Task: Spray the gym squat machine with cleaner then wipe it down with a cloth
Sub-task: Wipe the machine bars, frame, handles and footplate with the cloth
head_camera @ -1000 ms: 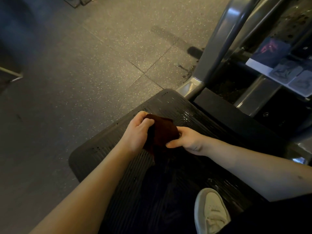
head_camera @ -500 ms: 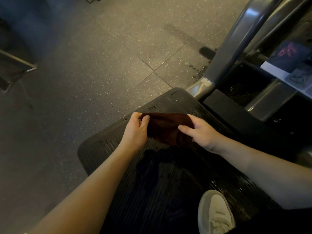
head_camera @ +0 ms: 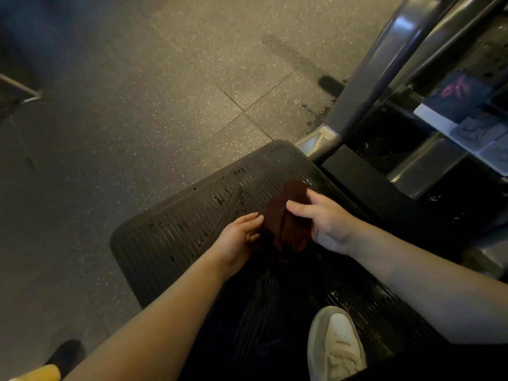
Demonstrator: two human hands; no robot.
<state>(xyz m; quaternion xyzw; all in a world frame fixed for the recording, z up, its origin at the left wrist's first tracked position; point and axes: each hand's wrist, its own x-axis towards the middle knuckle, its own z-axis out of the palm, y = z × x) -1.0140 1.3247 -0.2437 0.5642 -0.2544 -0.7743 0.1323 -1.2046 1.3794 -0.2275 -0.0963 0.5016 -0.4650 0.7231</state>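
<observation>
Speckled gym flooring (head_camera: 165,111) borders the squat machine's droplet-wet footplate (head_camera: 178,229), so spraying looks done; the right hand (head_camera: 327,224) grips the maroon cloth (head_camera: 286,218) above it, the left hand (head_camera: 240,236) slack-fingered alongside, wiping unfinished.

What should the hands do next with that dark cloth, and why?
Probably lower the cloth, gripped by the right hand, flat onto the ribbed footplate and start wiping: wet glints show there, and the left hand looks open beside it.

2 bare forearms reaching forward, left hand (head_camera: 239,239) fingers relaxed, right hand (head_camera: 324,225) curled round cloth (head_camera: 290,195)
</observation>
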